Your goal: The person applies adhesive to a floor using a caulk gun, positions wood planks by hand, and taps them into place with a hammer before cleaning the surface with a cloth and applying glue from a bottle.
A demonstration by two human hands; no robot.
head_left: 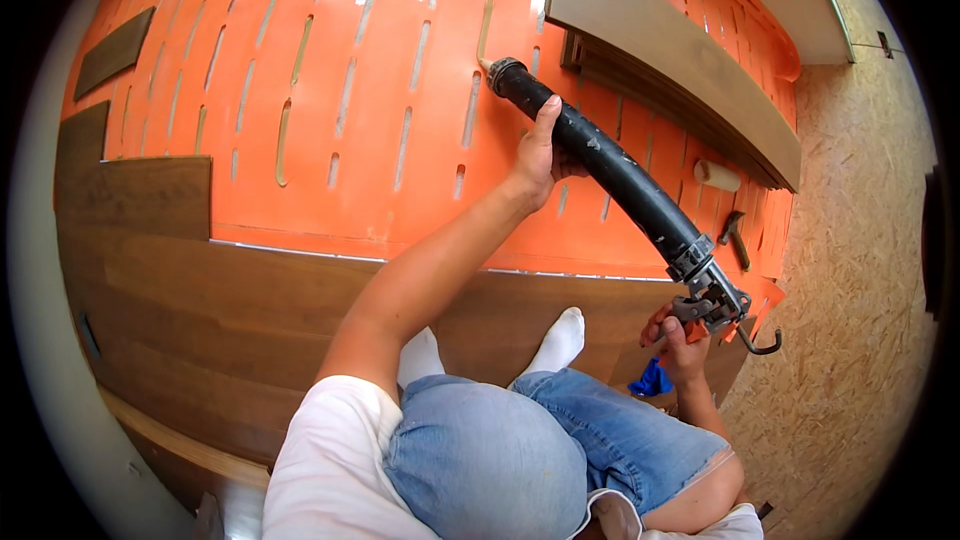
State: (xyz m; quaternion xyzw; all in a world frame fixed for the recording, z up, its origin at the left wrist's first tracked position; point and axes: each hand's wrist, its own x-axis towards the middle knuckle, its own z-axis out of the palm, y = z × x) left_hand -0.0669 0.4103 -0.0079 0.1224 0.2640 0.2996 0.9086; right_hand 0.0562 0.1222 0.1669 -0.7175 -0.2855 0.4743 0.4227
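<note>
A long black caulking gun (625, 180) slants across the view, its nozzle pointing up and left. My left hand (541, 155) wraps around the barrel near its front end, thumb on top. At the rear, my right hand (680, 345) is closed on the handle and trigger. The nozzle tip (486, 64) meets a slot in the orange underlay sheet (380, 205), at the lower end of a tan adhesive bead (486, 28). Other slots hold similar beads, such as the adhesive (283, 145) farther left. Many slots show only grey.
Laid brown floor planks (280, 290) lie under my feet. A stack of planks (680, 60) stands at the right, with a roll (716, 176) and a hammer (737, 240) below it. Loose plank pieces (113, 52) lie far left. Bare chipboard floor (850, 270) is at the right.
</note>
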